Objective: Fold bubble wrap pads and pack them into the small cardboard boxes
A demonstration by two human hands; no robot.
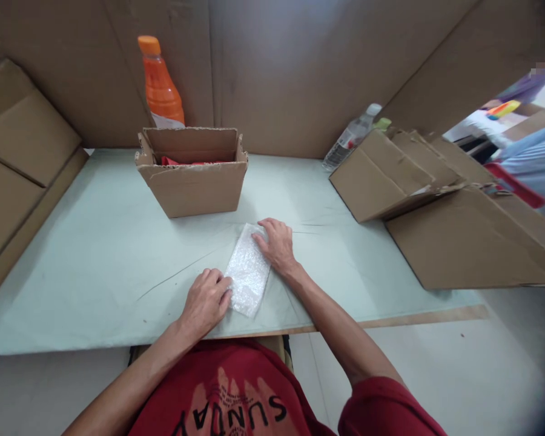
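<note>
A clear bubble wrap bag (249, 272) lies flat and slightly slanted on the pale green table cover. My left hand (208, 300) is at its lower left edge, with curled fingers closed on the plastic there. At the upper right edge my right hand (278, 243) grips the bag, its thumb on top and its fingers bent over the far corner. Some of the fingertips of both hands are hidden. Just beyond the bag stands an open cardboard box (200, 191) with something red inside.
An orange bottle (162, 88) stands behind the box against a cardboard wall (272, 79). To the right are a clear bottle (352, 138) and several cardboard boxes (467, 242). More cardboard (27, 130) lines the left side. The table's front edge (418, 317) runs close to my body.
</note>
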